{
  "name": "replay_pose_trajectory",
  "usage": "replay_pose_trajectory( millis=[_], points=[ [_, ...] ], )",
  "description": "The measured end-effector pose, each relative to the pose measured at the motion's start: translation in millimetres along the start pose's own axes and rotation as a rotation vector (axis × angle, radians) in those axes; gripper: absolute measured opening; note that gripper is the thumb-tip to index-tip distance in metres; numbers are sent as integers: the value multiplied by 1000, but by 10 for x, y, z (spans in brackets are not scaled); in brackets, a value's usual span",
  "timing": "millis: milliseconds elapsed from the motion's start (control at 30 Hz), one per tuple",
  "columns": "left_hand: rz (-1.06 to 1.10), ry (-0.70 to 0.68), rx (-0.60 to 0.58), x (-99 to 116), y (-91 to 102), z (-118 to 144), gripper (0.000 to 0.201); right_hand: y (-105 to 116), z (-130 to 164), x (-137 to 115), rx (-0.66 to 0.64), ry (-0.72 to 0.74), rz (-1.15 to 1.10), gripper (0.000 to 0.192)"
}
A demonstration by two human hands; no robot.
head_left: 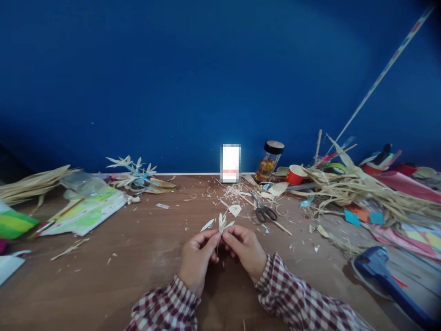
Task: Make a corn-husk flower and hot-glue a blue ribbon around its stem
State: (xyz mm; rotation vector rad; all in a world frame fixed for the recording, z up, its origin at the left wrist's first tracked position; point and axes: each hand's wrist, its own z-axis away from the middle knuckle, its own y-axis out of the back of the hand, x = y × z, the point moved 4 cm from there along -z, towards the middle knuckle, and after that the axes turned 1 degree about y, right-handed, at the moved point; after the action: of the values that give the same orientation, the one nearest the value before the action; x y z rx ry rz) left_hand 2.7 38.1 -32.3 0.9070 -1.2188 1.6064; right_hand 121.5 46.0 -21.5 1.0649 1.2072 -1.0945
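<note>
Between my two hands, low over the table's middle, is a small flower of pale dried husk petals point(222, 222). My left hand point(200, 255) pinches its base between thumb and forefinger from the left. From the right, my right hand point(245, 250) closes thumb and fingertips on the same base. A thin stem hangs below the fingers, partly hidden. Just beyond the hands lie a cut piece of husk point(235, 210) and black-handled scissors point(264, 212), with a thin stick point(280, 226) beside them.
Husk flowers point(138, 172) lie at the back left, near a painted sheet point(86, 214). A tilted jar point(268, 161) and a red paper cup point(296, 174) stand against the blue wall. Dried husk strips point(330, 193) heap at right, above a blue glue gun point(377, 266). Scraps litter the table point(138, 276).
</note>
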Motion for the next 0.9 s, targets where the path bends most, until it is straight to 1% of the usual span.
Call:
replay_pose_trajectory(
  millis=[167, 267, 433, 500, 567, 700, 833, 900],
  points=[
    [-4, -4, 22, -6, 19, 0, 26, -2, 0, -17, 12, 11, 0, 23],
    [-18, -11, 35, -6, 27, 2, 26, -14, 22, -49, 45, 22, 7, 22],
    [-22, -14, 63, -3, 22, 3, 28, -24, 76, -102, 124, 107, 58, 20],
    [-2, -11, 67, 10, 16, 3, 28, -23, 80, -113, 116, 132, 69, 19],
    [47, 10, 61, 29, 14, 1, 28, -24, 68, -104, 86, 115, 49, 20],
    [203, 105, -8, 74, 18, -11, 24, -31, 29, -55, 41, 47, -44, 25],
    [303, 188, -111, 108, 20, -31, 20, -14, 10, -38, 79, 17, -171, 25],
    [329, 218, -165, 111, 9, -32, 18, 1, 16, -56, 97, 14, -245, 20]
  ],
)
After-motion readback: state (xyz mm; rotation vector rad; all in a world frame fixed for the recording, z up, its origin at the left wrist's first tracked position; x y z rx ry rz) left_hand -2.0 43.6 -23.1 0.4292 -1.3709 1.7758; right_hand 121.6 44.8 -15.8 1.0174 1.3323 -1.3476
